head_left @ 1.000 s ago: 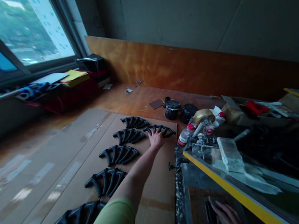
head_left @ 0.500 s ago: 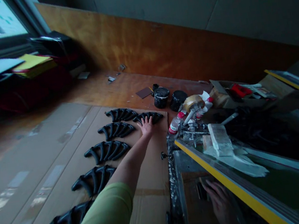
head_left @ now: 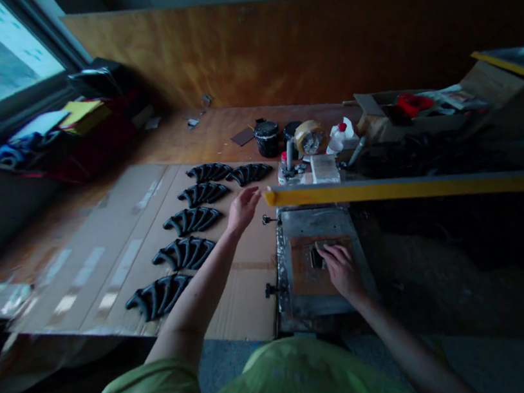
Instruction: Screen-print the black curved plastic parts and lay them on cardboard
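My left hand [head_left: 245,208] is raised over the cardboard, its fingers stretched toward the left end of a yellow-edged screen frame [head_left: 388,192]; whether they touch it I cannot tell. My right hand [head_left: 340,267] is closed on a small dark block [head_left: 317,257] with a pale top edge, against the brown board [head_left: 306,281] of a metal printing bed [head_left: 314,221]. The frame hangs tilted above the far part of this bed. Left of my left hand, several black curved, ribbed parts [head_left: 192,220] lie in a row on the cardboard sheet [head_left: 250,289].
Behind the bed stand a black-smeared tub [head_left: 267,138], a tape roll [head_left: 309,136] and a white bottle with a red cap [head_left: 343,133]. An open carton [head_left: 373,119] sits at back right, beside a dark heap [head_left: 422,157]. Clamp knobs [head_left: 271,290] jut from the bed's left side.
My left hand has left the far black ribbed part and come back right, near the frame's end. The view has turned and drawn back. My right hand stays at the dark block.
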Motion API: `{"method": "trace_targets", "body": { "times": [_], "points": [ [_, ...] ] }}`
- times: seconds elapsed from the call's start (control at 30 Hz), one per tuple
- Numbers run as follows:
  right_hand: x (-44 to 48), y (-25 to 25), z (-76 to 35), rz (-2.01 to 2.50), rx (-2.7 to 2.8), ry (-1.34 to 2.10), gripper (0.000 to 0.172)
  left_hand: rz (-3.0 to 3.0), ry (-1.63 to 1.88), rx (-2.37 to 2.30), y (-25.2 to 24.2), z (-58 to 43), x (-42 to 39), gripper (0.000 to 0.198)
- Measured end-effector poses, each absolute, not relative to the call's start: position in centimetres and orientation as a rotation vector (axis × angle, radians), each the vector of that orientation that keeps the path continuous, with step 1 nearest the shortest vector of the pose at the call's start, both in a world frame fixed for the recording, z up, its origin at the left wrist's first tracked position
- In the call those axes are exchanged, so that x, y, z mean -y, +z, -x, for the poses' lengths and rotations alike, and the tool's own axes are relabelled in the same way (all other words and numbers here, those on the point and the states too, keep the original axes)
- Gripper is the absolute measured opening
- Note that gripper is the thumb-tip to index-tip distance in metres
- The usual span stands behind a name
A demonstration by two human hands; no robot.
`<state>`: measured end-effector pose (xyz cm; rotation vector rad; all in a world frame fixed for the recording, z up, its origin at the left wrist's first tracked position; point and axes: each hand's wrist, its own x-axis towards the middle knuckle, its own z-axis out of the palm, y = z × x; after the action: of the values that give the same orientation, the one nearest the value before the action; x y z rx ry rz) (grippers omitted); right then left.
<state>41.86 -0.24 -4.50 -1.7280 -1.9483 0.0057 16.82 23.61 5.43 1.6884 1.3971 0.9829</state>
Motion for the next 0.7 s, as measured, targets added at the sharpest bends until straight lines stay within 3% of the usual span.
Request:
{"method": "trace_targets", "body": {
  "times": [0.2,0.4,0.47,0.57,0.63,0.7],
  "points": [
    [-0.6,-2.7,-42.6,1.646,2.105,0.151,0.04,-1.316,1.264,-1.118,11.2,-18.6,-15.7,0.046],
    [-1.2,-3.3,-41.9,1.379,2.458,0.252,0.065,-1.251,1.343,-1.055,14.6,-21.7,-13.3,0.048],
    [-0.4,-3.3,-42.0,1.256,2.529,0.294,0.059,-1.256,1.339,-1.064,14.9,-22.1,-13.1,0.05],
    [0.9,-2.1,-44.4,1.09,2.526,0.28,0.033,-1.26,1.309,-1.099,14.5,-21.5,-12.0,0.055],
    [1.1,-0.7,-47.5,1.259,2.303,0.158,0.017,-1.237,1.234,-1.127,13.6,-20.4,-10.5,0.059],
    [0.4,1.1,-51.0,1.514,1.999,0.027,0.026,-1.191,1.089,-1.162,12.1,-19.3,-8.7,0.058]
  ]
}}
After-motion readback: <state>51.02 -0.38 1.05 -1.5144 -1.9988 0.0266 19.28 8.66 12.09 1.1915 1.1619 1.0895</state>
